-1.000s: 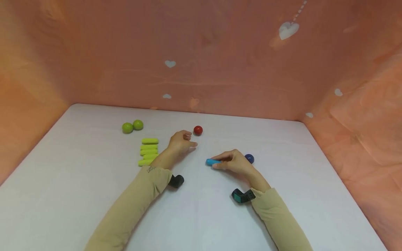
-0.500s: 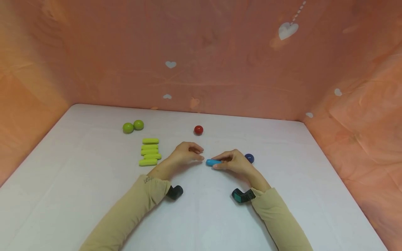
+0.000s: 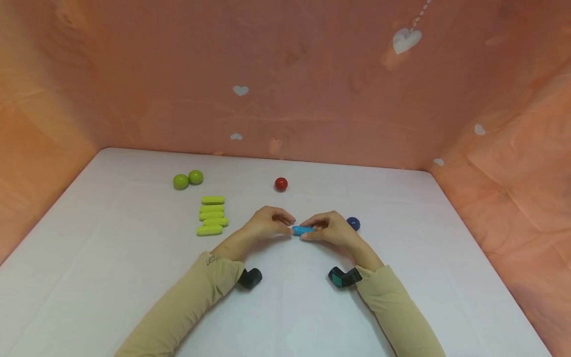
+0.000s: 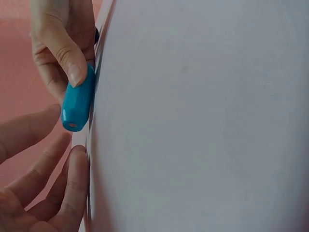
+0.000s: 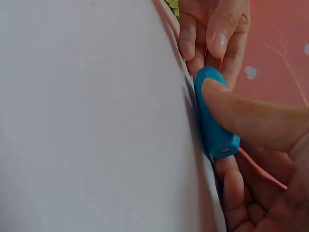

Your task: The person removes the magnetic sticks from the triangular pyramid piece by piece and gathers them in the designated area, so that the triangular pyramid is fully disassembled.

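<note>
A long, faceted blue bead (image 3: 301, 230) with a hole in its end lies between my two hands, close over the table. My right hand (image 3: 338, 231) pinches it, the thumb (image 5: 231, 108) along one side and the fingers opposite. From the left comes my left hand (image 3: 264, 224), fingers loosely bent and spread. In the left wrist view its thumb tip (image 4: 54, 112) is right at the free end of the blue bead (image 4: 77, 104), while the other fingers stay apart from it. Behind the right hand sits a round dark blue bead (image 3: 354, 223).
Several long lime-green beads (image 3: 209, 230) lie in a stacked row left of my left hand. Two round green beads (image 3: 181, 181) sit farther back. A round red bead (image 3: 281, 184) is at the back middle of the white table (image 3: 401, 258). An orange cloth (image 3: 178, 74) hangs behind.
My left hand has moved from near the red bead toward me and right, up to the blue bead's free end. The right hand has kept its pinch in place.
</note>
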The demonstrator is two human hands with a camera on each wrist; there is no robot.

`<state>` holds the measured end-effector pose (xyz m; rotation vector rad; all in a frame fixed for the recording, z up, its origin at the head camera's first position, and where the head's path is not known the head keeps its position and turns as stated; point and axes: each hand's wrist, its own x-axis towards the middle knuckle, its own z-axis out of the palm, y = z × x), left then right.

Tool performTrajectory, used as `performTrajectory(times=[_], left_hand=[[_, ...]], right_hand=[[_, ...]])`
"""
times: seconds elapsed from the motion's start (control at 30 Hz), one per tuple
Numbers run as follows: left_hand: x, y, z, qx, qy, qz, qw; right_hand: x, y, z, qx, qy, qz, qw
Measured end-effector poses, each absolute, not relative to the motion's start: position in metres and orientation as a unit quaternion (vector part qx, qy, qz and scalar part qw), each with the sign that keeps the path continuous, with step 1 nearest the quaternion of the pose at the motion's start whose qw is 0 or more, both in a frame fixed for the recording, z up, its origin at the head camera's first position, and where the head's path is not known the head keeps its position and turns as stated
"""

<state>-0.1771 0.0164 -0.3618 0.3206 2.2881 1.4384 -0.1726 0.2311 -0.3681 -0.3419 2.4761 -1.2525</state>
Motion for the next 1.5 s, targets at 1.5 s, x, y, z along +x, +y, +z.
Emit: performTrajectory(times=[1.5], left_hand=[[-0.175, 0.026, -0.360, 0.086, 0.848, 0.480, 0.207]], right_hand=[[-0.149, 0.259, -0.366, -0.125, 0.853, -0.473, 0.180]])
